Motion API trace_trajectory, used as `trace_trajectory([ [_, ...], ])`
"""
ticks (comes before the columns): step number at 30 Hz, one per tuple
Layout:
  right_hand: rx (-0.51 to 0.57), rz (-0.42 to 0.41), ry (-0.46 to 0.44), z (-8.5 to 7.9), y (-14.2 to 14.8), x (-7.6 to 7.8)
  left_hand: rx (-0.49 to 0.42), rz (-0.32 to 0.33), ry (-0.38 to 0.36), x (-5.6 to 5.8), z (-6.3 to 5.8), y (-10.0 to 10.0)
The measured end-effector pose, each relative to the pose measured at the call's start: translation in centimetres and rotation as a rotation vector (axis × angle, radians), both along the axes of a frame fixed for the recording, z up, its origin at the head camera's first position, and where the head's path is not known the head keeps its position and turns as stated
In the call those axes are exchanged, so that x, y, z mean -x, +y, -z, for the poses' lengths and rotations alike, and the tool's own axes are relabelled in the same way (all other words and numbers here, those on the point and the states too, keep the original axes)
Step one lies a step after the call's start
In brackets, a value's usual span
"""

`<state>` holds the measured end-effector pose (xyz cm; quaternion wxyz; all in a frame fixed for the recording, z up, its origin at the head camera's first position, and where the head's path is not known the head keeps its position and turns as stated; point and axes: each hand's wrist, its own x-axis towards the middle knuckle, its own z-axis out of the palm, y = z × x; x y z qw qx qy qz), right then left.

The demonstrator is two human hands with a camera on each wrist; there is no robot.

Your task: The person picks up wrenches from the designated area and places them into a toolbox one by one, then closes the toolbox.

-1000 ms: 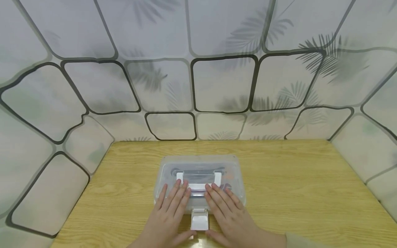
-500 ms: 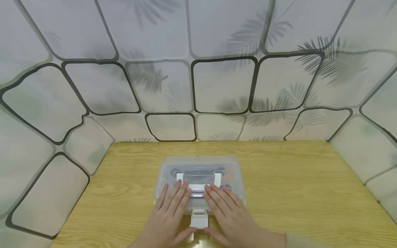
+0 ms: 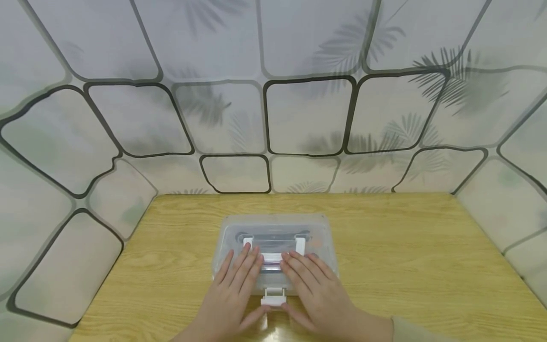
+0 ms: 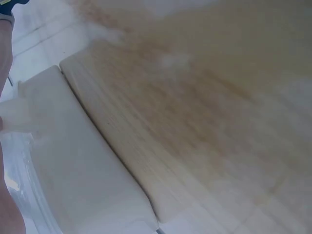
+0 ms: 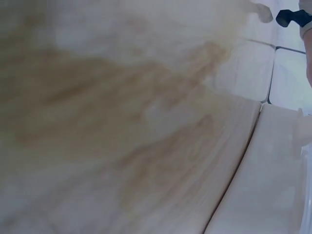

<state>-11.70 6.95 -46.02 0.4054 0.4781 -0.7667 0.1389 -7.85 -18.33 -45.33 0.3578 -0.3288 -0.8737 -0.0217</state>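
A clear plastic box (image 3: 273,223) lies in the middle of the head view, with a white carry handle (image 3: 272,257) folded on its lid. Its white latch (image 3: 273,301) sticks out from the front edge, between the two hands. My left hand (image 3: 227,294) rests on the lid's left part with straight fingers, its thumb touching the latch's left end. On the right part lies my right hand (image 3: 319,294), fingers also straight, its thumb at the latch's right end. Dark and orange contents show dimly through the lid. Both wrist views catch only slivers of hand and box.
The box stands on a wood-grain table (image 3: 406,256). Behind and beside it rise walls (image 3: 307,114) covered in stone-and-leaf patterned cloth. In the left wrist view, the table's front edge (image 4: 107,195) runs close by the box.
The latch flap has swung, its visible face now much shorter and its free edge nearer the box. Both thumbs have moved forward with it; the other fingers stay nearly in place on the lid.
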Motion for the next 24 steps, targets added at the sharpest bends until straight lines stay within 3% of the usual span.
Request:
trace_trajectory([
  [10,0.061,-0.021,0.067,-0.37,-0.37,0.71,-0.012,-0.023,0.001,0.51,-0.63,0.32],
  [17,0.047,0.02,0.063,-0.54,-0.39,0.44,0.0,-0.053,-0.045,0.46,-0.7,0.5],
  [24,0.045,0.039,0.064,-0.37,-0.44,0.46,-0.001,-0.046,-0.034,0.69,-0.81,0.58],
])
